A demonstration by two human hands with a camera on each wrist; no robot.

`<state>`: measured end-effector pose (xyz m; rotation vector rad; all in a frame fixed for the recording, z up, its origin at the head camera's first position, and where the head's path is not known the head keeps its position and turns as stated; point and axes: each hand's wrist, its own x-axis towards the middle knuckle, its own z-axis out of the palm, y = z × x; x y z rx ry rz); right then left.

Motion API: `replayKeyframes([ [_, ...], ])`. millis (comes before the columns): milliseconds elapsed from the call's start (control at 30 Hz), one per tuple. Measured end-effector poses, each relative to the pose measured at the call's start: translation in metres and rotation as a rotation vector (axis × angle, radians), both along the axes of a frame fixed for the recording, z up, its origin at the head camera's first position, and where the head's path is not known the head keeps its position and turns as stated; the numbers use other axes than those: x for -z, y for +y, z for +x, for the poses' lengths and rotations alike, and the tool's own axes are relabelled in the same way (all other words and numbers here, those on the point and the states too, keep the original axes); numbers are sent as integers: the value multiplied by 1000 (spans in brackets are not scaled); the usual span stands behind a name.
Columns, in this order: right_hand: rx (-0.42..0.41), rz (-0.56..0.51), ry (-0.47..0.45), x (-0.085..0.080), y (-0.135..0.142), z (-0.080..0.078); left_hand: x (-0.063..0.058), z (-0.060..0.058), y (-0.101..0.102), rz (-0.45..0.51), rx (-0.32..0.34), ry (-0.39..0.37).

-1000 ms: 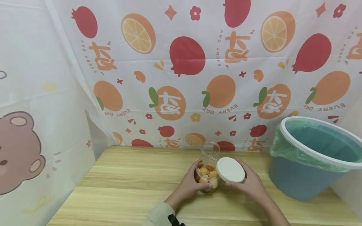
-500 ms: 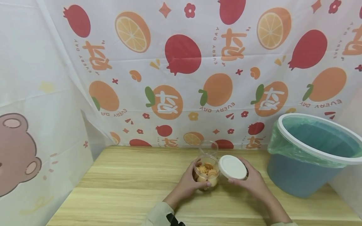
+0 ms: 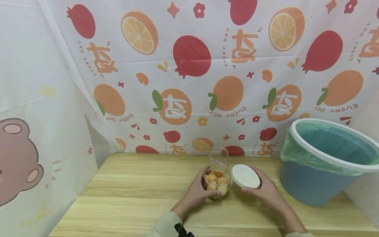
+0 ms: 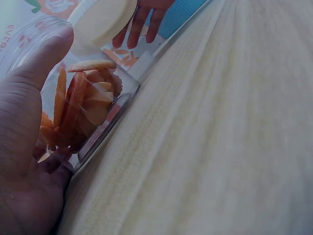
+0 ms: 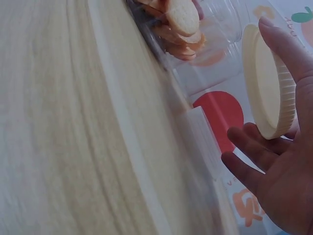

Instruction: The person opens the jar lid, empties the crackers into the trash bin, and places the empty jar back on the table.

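Note:
In the head view, my left hand (image 3: pixel 195 192) grips a clear jar (image 3: pixel 227 188) by its side, the thumb at the front. Cookies (image 3: pixel 218 179) fill much of the jar, and its mouth is uncovered. A white round lid (image 3: pixel 245 176) is held by its edge in my right hand (image 3: pixel 267 192), tilted, just right of the jar and apart from it. The left wrist view shows the jar's base on the tabletop and several cookies (image 4: pixel 88 100) through its wall. From the right wrist, the ribbed side of the lid (image 5: pixel 269 83) shows between thumb and fingers.
Behind the jar stands another clear container (image 3: pixel 218 154), partly hidden. A blue bin (image 3: pixel 311 184) with a green liner and white rim stands at the right. The wooden table (image 3: pixel 133 194) meets a fruit-print cloth (image 3: pixel 189 98) at the back.
My right hand has carried the lid slightly right and down, widening the gap from the jar. The left hand keeps its grip on the jar. The head view has shifted a little.

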<state>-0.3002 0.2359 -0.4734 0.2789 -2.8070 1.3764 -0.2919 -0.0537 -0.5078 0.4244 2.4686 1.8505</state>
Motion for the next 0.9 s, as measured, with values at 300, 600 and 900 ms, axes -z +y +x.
replayKeyframes([
  [300, -32, 26, -20, 7, 3, -2, 1, -1, 1, -3, -1, -2],
  [600, -61, 39, -43, 10, 3, -3, -1, -1, 0, -17, -5, -5],
  [900, -74, 75, -78, 12, 3, -2, -1, -1, 0, -9, 1, -8],
])
